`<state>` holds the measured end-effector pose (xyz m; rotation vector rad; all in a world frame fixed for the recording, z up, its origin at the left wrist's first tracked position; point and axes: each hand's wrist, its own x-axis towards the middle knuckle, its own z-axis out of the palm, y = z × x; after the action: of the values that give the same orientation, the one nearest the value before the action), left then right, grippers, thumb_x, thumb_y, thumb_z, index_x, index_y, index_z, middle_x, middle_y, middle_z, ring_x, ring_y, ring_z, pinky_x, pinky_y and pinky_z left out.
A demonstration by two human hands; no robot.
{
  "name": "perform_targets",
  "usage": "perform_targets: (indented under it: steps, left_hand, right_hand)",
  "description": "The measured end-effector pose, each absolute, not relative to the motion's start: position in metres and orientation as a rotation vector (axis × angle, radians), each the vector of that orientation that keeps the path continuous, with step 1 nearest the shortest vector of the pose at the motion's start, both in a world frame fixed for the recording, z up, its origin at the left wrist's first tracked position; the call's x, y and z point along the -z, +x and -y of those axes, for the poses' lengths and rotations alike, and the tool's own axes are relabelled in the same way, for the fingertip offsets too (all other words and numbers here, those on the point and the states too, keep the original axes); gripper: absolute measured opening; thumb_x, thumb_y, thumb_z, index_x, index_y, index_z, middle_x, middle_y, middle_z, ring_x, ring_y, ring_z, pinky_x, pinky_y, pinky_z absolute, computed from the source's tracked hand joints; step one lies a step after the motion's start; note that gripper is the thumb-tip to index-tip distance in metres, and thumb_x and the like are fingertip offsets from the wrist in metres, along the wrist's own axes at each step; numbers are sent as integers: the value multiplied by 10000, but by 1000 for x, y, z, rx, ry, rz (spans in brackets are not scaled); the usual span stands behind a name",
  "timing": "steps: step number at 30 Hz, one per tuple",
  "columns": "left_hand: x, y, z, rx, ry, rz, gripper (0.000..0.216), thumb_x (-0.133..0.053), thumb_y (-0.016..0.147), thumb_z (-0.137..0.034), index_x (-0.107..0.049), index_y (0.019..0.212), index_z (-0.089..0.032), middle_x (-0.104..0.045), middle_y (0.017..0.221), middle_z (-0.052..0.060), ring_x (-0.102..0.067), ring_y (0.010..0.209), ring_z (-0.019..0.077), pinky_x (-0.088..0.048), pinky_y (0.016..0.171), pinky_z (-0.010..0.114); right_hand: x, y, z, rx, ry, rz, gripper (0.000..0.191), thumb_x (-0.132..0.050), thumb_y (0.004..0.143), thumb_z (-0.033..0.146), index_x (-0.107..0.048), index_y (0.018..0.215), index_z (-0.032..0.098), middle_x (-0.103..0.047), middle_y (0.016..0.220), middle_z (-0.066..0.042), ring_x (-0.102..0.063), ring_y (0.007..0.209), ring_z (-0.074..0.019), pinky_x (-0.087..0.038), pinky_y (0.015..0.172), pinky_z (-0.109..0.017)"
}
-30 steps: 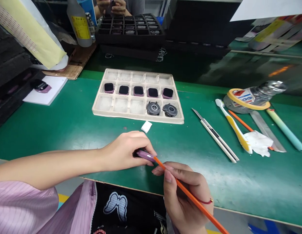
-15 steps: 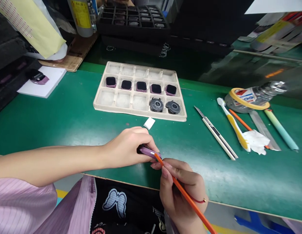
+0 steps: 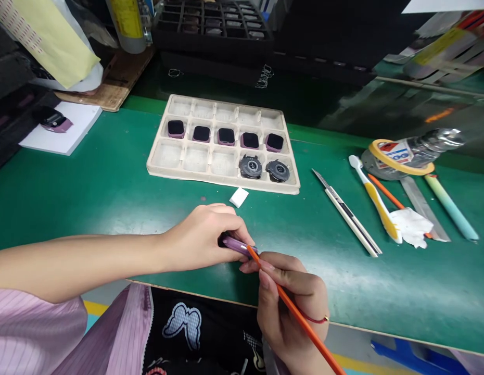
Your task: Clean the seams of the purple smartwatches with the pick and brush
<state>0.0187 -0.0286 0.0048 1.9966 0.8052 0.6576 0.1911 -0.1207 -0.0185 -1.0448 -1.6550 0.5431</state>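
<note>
My left hand grips a purple watch case from above, with the fingers curled over it and part of it hidden. My right hand pinches a thin orange stick, and its tip rests at the case's right end. Both hands sit close together above the green mat, near its front edge. Beyond them lies a small white foam piece. A beige moulded tray holds several black-faced watch parts and two grey round watch parts.
To the right lie a utility knife, a yellow-and-white toothbrush, a tissue, a steel ruler and a tape roll. A black tray stands at the back; a watch rests on white paper at left.
The view has shifted slightly, so the tray sits higher in the picture. My hands stay together, and the orange stick remains at the end of the purple case.
</note>
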Motion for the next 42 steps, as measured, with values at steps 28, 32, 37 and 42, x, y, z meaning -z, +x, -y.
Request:
perform_targets:
  steps: [28,32,37,42]
  left_hand:
    - [-4,18,29,-711,2009,-789,134,-776,782,-84,-766,869,-186,-686,760,-10,-593,706,107,-474,669,212]
    - [-4,17,29,-687,2014,-782,103,-808,791,-142,-762,873,-185,-692,780,-5,-600,718,109,-466,659,210]
    - [-4,17,28,-678,1995,-779,130,-803,783,-121,-760,887,-186,-688,789,-4,-609,736,116,-468,660,209]
    - [-6,18,28,-668,1993,-799,174,-789,761,-69,-762,878,-193,-681,773,-17,-604,728,111,-474,679,210]
  right_hand:
    - [19,195,124,-633,-993,1600,287,-517,908,-3,-533,1081,225,-678,973,-52,-731,836,-167,-629,692,-310]
    - [14,197,123,-611,-1061,1447,260,-516,926,9,-599,1051,222,-675,887,-22,-708,862,-156,-615,772,-318]
    - [16,193,123,-614,-1046,1524,240,-518,915,22,-569,1047,216,-676,890,-41,-696,839,-163,-614,705,-307]
    - [23,190,123,-538,-1033,1594,257,-541,912,27,-528,1089,214,-672,937,-56,-715,848,-164,-617,648,-276]
